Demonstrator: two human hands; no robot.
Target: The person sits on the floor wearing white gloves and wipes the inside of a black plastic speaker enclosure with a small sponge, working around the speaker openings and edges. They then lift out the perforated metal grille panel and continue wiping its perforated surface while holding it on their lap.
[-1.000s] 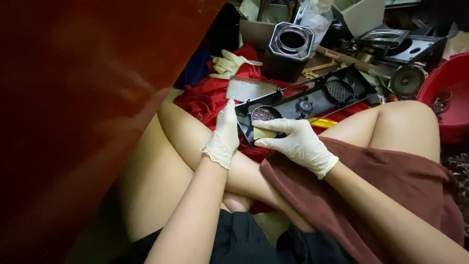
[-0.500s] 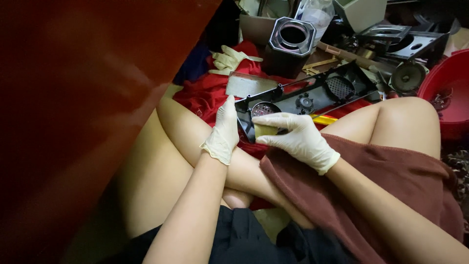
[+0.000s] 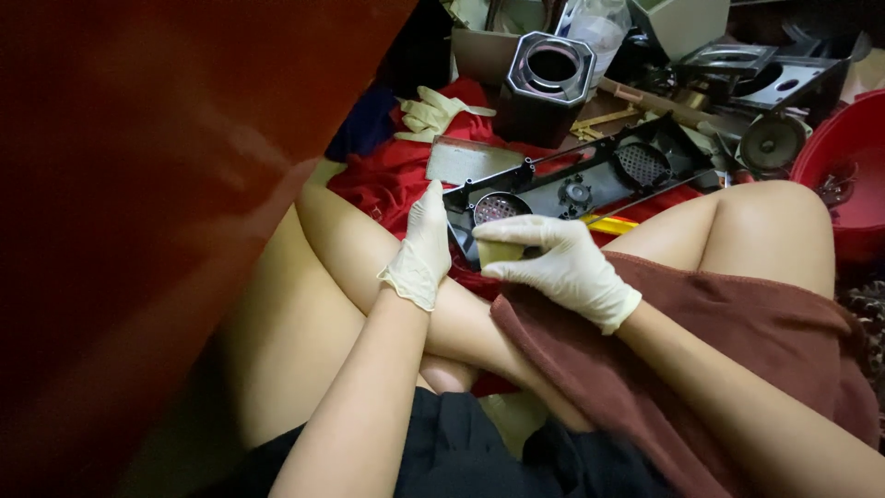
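Plainly, from the head view, I see my left hand (image 3: 419, 247) in a pale glove, fingers straight and together, pressed flat against the near end of a long black plastic panel (image 3: 576, 189) that lies across a red cloth (image 3: 392, 175) on my lap and the floor beyond; it braces the panel and does not close round it. My right hand (image 3: 562, 263), gloved too, is curled round a small olive-yellow pad (image 3: 500, 251), pinching it between thumb and fingers just below the panel's round mesh grille (image 3: 496, 208). I judge the panel light but stiff, thin-walled and likely to flex or crack if twisted, so the solid end frame where the left hand rests looks the safest hold, away from the mesh openings. The pad seems soft and compressible; a pinch at its edges suits it. Gloves may slip on smooth plastic. Around it lie a spare glove (image 3: 433, 112), a dark hexagonal housing (image 3: 546, 85), a loose speaker cone (image 3: 772, 143), a red basin (image 3: 848, 171) and a yellow-handled tool (image 3: 608, 224) partly under the panel. A brown towel (image 3: 701, 341) covers my right thigh.
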